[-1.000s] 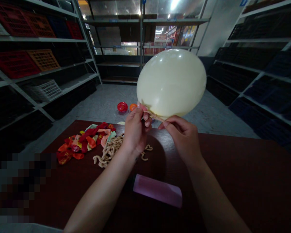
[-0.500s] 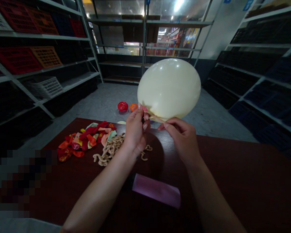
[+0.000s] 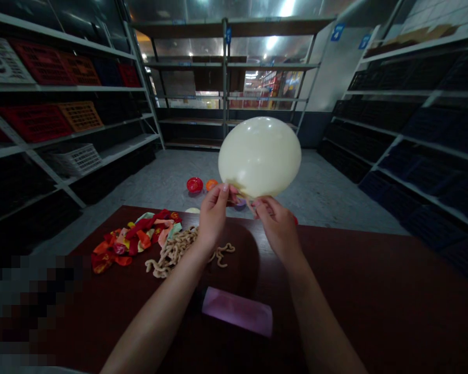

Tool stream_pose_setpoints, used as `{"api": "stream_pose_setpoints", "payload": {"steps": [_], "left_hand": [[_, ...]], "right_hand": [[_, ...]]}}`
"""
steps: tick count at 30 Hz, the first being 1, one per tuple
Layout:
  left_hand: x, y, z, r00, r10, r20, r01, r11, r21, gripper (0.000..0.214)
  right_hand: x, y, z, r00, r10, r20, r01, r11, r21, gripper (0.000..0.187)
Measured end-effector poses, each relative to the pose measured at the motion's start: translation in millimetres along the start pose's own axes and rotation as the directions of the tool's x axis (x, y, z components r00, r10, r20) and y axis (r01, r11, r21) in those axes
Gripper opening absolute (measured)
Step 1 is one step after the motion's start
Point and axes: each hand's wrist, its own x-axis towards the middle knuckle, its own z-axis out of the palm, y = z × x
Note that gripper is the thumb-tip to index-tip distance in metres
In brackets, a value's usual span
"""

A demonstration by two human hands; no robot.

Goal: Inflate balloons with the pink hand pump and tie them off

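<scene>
A pale cream inflated balloon [image 3: 259,156] floats above the far edge of the dark brown table [image 3: 374,291]. My left hand [image 3: 212,215] pinches the balloon's neck from the left, fingers closed. My right hand [image 3: 276,226] is closed on the stretched end of the neck, right beside the left. On the table to the left lie a heap of flat red and orange balloons [image 3: 134,236] and a pile of beige cord pieces [image 3: 177,249]. A pink flat pump-like object [image 3: 237,311] lies between my forearms.
Metal shelf racks line both sides, with red and orange crates [image 3: 42,119] and a white basket [image 3: 72,158] on the left. Small red [image 3: 194,184] and orange [image 3: 211,184] balloons lie on the grey floor beyond the table. A blurred patch covers the lower left.
The balloon and both hands have moved farther from me and sit lower in view. My right hand has drawn closer to the left at the neck. The view has tilted upward.
</scene>
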Motion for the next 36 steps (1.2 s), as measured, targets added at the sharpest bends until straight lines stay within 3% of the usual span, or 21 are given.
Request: {"api": "stream_pose_setpoints", "payload": {"steps": [6, 9, 12, 15, 17, 19, 22, 26, 29, 32, 36], "left_hand": [[33, -16, 9.3, 0.985, 0.164, 0.062, -0.172, 0.971, 0.163, 0.032], [56, -43, 9.7, 0.973, 0.211, 0.091, -0.230, 0.914, 0.336, 0.029], [75, -88, 1.5, 0.985, 0.046, 0.164, -0.114, 0.893, 0.435, 0.023], [81, -125, -14.0, 0.948, -0.204, 0.246, 0.052, 0.858, 0.511, 0.064], [78, -134, -26.3, 0.939, -0.257, 0.228, 0.095, 0.832, 0.547, 0.074], [72, -129, -39.5, 0.948, -0.270, 0.166, 0.141, 0.828, 0.542, 0.072], [57, -103, -62.3, 0.958, -0.270, 0.094, 0.189, 0.845, 0.500, 0.063], [20, -55, -100.1, 0.968, -0.249, 0.032, 0.202, 0.849, 0.488, 0.050], [-17, -25, -132.6, 0.982, -0.189, -0.012, 0.171, 0.859, 0.483, 0.046], [-57, -5, -166.3, 0.991, -0.087, -0.100, 0.125, 0.867, 0.483, 0.039], [-102, 3, -211.7, 0.951, 0.059, -0.303, 0.130, 0.814, 0.566, 0.024]], "right_hand": [[11, 13, -34, 0.994, 0.078, -0.081, -0.071, 0.994, 0.085, 0.032], [12, 16, -42, 0.990, 0.091, -0.107, -0.078, 0.990, 0.115, 0.031], [12, 13, -46, 0.991, 0.104, -0.090, -0.088, 0.983, 0.162, 0.030], [10, 9, -52, 0.990, 0.124, -0.074, -0.106, 0.971, 0.215, 0.030], [8, 8, -59, 0.988, 0.142, -0.068, -0.119, 0.955, 0.271, 0.031], [3, 9, -66, 0.985, 0.157, -0.068, -0.127, 0.938, 0.322, 0.031], [-15, 16, -71, 0.985, 0.157, -0.072, -0.128, 0.944, 0.305, 0.033], [-67, 27, -56, 0.992, 0.126, -0.029, -0.123, 0.989, 0.088, 0.034], [-115, 31, -27, 0.997, -0.056, 0.055, 0.064, 0.985, -0.160, 0.027], [-153, 31, 5, 0.958, -0.240, 0.159, 0.286, 0.858, -0.426, 0.036], [-179, 33, 37, 0.905, -0.327, 0.273, 0.426, 0.687, -0.588, 0.061]]}}
